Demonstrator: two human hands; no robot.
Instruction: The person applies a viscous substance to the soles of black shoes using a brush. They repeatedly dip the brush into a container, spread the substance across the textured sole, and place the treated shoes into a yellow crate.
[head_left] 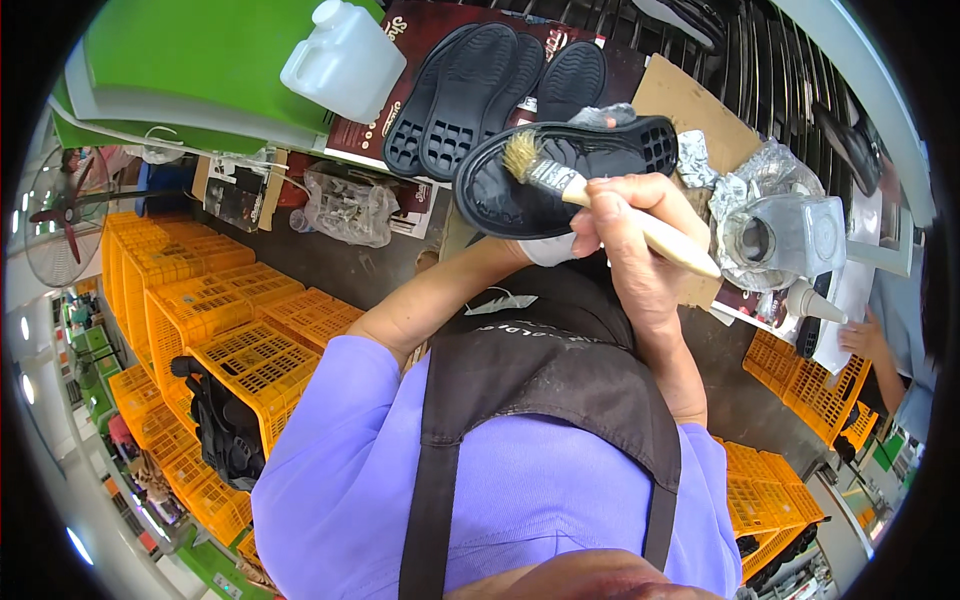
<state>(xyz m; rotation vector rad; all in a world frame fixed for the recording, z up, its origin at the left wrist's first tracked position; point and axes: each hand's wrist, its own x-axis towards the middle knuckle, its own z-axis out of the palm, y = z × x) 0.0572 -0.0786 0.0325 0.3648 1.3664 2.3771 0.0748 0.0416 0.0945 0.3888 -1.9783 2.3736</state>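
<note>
My right hand is closed around the pale wooden handle of a flat paintbrush. The brush's yellowish bristles touch the hollow inner face of a black shoe sole, which looks wet and glossy there. My left hand, in a whitish glove, supports this sole from underneath; most of it is hidden, with fingertips curling over the far edge. Several more black soles lie overlapped on the bench just beyond the held one.
A white plastic jug stands at the far left. On the right are a plastic-wrapped clear container, a squeeze bottle and cardboard. Yellow crates are stacked at left. A co-worker's hand shows at far right.
</note>
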